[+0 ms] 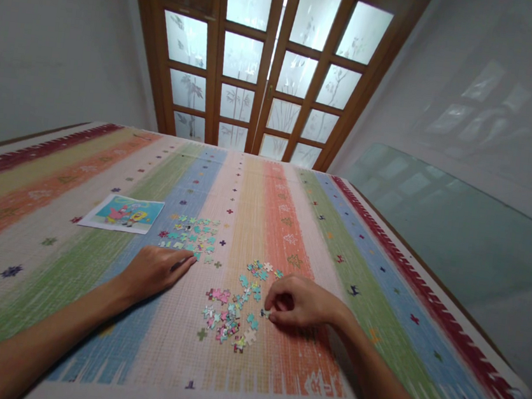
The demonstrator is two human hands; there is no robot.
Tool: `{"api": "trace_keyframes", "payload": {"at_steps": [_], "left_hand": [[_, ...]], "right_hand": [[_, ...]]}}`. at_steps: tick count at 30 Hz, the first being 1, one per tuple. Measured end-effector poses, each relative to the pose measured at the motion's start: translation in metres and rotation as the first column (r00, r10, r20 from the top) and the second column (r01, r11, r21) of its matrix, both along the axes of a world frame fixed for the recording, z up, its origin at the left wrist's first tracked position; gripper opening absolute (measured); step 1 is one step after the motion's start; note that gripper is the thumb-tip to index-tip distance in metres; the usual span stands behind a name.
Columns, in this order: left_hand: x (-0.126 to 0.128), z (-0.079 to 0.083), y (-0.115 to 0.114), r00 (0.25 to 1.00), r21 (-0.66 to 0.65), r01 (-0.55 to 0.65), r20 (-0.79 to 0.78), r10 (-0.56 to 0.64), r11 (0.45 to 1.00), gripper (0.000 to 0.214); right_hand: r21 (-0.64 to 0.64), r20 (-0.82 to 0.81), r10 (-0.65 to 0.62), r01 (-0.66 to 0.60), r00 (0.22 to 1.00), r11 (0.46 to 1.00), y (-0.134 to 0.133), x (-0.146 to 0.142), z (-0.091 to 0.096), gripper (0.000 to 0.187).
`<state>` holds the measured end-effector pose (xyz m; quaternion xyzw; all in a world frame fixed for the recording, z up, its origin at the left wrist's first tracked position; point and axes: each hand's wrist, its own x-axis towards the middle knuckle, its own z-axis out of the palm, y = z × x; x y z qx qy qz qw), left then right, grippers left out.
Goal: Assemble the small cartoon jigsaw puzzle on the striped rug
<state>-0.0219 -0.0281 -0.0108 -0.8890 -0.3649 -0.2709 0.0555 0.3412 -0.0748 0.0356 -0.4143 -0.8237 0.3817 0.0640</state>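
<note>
My left hand [157,270] lies flat on the striped tablecloth [256,198], fingers stretched out, its tips touching the near edge of a spread of teal puzzle pieces [193,233]. My right hand [300,302] is curled, thumb and fingers pinching a small puzzle piece [264,313] at the right edge of a loose heap of pink and teal pieces [229,317]. A smaller cluster of pieces [262,271] lies just beyond that hand.
A cartoon reference picture [123,213] lies flat at the left of the pieces. The table's right edge runs beside a glass panel [436,225] against the wall. Wooden doors with frosted panes [271,65] stand behind the table.
</note>
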Motion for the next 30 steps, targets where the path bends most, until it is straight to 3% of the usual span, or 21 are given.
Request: {"api": "trace_keyframes", "payload": {"at_steps": [3, 16, 30], "left_hand": [[0.002, 0.001, -0.002, 0.999, -0.042, 0.031, 0.038, -0.029, 0.999, 0.036], [0.006, 0.005, -0.008, 0.998, 0.049, 0.047, 0.036, -0.048, 0.998, 0.031], [0.021, 0.016, -0.02, 0.954, 0.089, 0.284, 0.074, -0.291, 0.955, 0.023]], "right_hand": [[0.007, 0.014, -0.002, 0.002, 1.0, 1.0, 0.0, 0.0, 0.0, 0.017], [0.027, 0.092, -0.058, 0.056, 0.994, 0.998, -0.001, -0.002, 0.003, 0.008], [0.07, 0.061, -0.051, 0.046, 0.997, 0.996, -0.007, -0.01, 0.004, 0.015]]}}
